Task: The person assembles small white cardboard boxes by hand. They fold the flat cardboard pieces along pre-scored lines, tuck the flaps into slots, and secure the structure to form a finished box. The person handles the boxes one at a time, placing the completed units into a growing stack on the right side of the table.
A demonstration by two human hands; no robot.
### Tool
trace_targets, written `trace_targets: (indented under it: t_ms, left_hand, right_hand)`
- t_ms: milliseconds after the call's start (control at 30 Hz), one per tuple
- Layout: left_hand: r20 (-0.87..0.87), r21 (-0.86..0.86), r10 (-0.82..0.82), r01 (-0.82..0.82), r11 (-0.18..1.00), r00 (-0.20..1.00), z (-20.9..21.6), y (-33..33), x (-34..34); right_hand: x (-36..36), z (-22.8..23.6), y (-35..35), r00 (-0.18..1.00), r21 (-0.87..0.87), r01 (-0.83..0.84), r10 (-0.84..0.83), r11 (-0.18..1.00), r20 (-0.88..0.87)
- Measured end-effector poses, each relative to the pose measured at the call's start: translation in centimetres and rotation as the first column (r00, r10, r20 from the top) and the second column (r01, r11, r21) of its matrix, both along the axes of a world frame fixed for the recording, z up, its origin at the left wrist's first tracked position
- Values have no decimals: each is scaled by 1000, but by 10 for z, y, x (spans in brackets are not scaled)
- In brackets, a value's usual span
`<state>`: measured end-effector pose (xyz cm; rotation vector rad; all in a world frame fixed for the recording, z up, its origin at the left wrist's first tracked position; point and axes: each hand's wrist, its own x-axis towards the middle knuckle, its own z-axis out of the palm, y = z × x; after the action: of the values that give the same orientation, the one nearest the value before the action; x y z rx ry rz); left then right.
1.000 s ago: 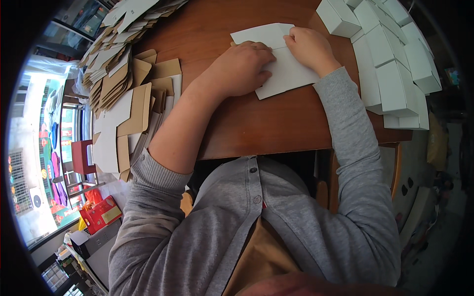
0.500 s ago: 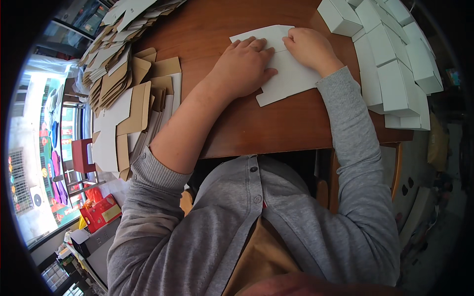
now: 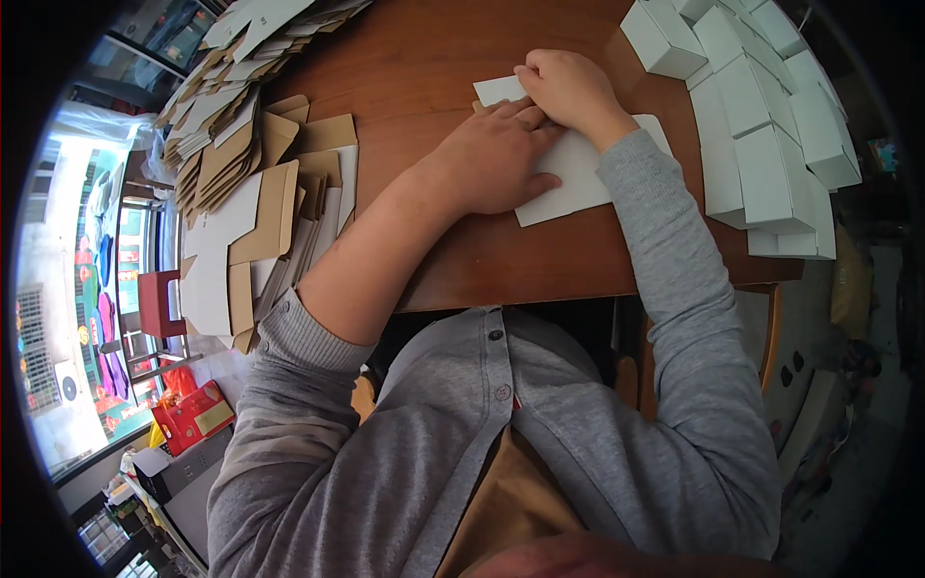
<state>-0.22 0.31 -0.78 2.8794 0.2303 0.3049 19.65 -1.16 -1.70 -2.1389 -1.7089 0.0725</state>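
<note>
A folded white cardboard box blank point(image 3: 583, 183) lies on the brown table, with a bit of its brown inner side showing at the far left corner. My left hand point(image 3: 496, 159) is spread flat over its left part, thumb toward me. Curled closed, my right hand point(image 3: 573, 91) bears on the far part of the blank, beside the left fingertips. A white flap point(image 3: 498, 90) sticks out left of the right hand. Whether the right fingers pinch any cardboard is hidden.
Flat white-and-brown box blanks point(image 3: 217, 231) are piled along the table's left side. Several made-up white boxes point(image 3: 771, 178) stand stacked at the right. The table's point(image 3: 462, 270) near edge runs just in front of my body.
The blank has turned and shifted slightly, so a brown part now shows. My right hand has moved left to meet the left fingers; the left hand has come slightly nearer and to the right.
</note>
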Motion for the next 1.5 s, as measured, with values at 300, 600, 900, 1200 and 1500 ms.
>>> trace_targets:
  t_ms: [300,600,900,1200,1500]
  left_hand:
    - [54,-117,60,-54,992,997,-2,15,-4]
    - [79,7,77,-78,997,994,-4,9,0]
    - [105,30,59,-62,998,993,-13,6,0]
    - [44,34,60,-62,998,997,-11,6,-1]
    - [58,48,62,-65,997,996,-12,4,-1]
  right_hand:
    - [5,10,-10,999,-100,-21,18,995,-31]
    - [11,-3,-7,998,-21,5,-4,1000,60]
    - [2,11,-6,999,-145,-33,38,989,34]
    - [24,0,-6,982,-72,92,-78,993,174]
    - [-3,6,2,998,-150,9,0,989,61]
